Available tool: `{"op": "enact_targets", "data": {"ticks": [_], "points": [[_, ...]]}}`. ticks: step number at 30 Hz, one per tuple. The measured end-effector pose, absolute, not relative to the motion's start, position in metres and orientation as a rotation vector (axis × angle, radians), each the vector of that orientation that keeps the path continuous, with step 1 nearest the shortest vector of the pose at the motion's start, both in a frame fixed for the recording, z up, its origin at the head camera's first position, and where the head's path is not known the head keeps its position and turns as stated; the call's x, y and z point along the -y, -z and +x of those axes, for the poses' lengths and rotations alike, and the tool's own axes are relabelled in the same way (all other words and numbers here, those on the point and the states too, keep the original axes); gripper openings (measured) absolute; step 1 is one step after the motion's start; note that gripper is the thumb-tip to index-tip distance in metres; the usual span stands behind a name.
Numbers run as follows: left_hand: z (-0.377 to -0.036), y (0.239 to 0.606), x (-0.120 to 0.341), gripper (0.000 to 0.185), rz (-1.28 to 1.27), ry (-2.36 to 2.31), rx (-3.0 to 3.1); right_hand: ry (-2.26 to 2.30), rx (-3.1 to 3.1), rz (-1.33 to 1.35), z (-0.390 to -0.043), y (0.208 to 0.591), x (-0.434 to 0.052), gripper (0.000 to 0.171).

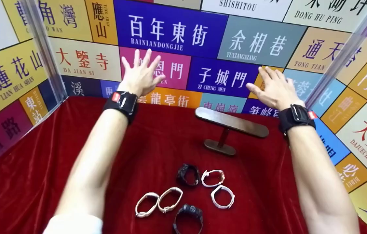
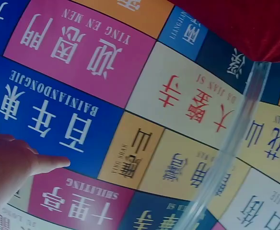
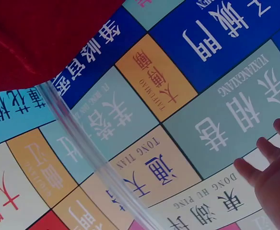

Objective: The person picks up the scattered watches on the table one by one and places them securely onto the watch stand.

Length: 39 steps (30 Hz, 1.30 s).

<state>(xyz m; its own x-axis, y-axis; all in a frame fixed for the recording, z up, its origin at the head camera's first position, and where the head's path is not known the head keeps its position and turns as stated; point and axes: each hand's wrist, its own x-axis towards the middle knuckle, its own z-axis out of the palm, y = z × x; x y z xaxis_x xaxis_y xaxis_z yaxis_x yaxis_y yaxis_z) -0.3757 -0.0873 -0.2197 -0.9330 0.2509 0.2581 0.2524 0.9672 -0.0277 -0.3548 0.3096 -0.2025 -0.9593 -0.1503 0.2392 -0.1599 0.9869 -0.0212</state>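
1. Your left hand (image 1: 141,74) was raised above the far edge of the red cloth (image 1: 40,169), fingers spread wide and straight, holding nothing.
2. Your right hand (image 1: 276,87) was lifted the same way, fingers extended and relaxed, also empty, just behind the T-bar stand (image 1: 232,123).
3. Both hands hung well apart from the watches, which lay in a loose cluster on the cloth near you: a black watch (image 1: 188,174), a white watch with a rose-toned rim (image 1: 213,177), a white band (image 1: 223,196), two cream bands (image 1: 159,203) touching each other, and a second black watch (image 1: 188,219) nearest the bottom edge.
4. The watches looked light and small; their closed loops seemed flexible, probably soft rubber or plastic, so they would likely deform under a pinch.
5. You would have done best to take a strap at its side, not the face.
6. The stand looked rigid and top-heavy on its small base, so a nudge could have tipped it.
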Motion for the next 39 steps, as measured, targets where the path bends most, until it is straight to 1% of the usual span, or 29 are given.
{"op": "enact_targets", "data": {"ticks": [14, 22, 30, 39], "points": [[-0.345, 0.231, 0.069, 0.067, -0.692, 0.072, 2.752, -0.037, 2.786, 0.502, -0.339, 0.219, -0.296, 0.075], [-0.326, 0.242, 0.057, 0.066, -0.852, 0.159, 2.686, -0.061, 2.724, 0.577, -0.323, 0.232, -0.297, 0.074], [-0.303, 0.259, 0.045, 0.068, -0.985, 0.167, 2.632, -0.087, 2.671, 0.66, -0.301, 0.252, -0.294, 0.073], [-0.271, 0.282, 0.032, 0.067, -1.136, 0.202, 2.553, -0.147, 2.646, 0.74, -0.269, 0.281, -0.279, 0.076]]}}
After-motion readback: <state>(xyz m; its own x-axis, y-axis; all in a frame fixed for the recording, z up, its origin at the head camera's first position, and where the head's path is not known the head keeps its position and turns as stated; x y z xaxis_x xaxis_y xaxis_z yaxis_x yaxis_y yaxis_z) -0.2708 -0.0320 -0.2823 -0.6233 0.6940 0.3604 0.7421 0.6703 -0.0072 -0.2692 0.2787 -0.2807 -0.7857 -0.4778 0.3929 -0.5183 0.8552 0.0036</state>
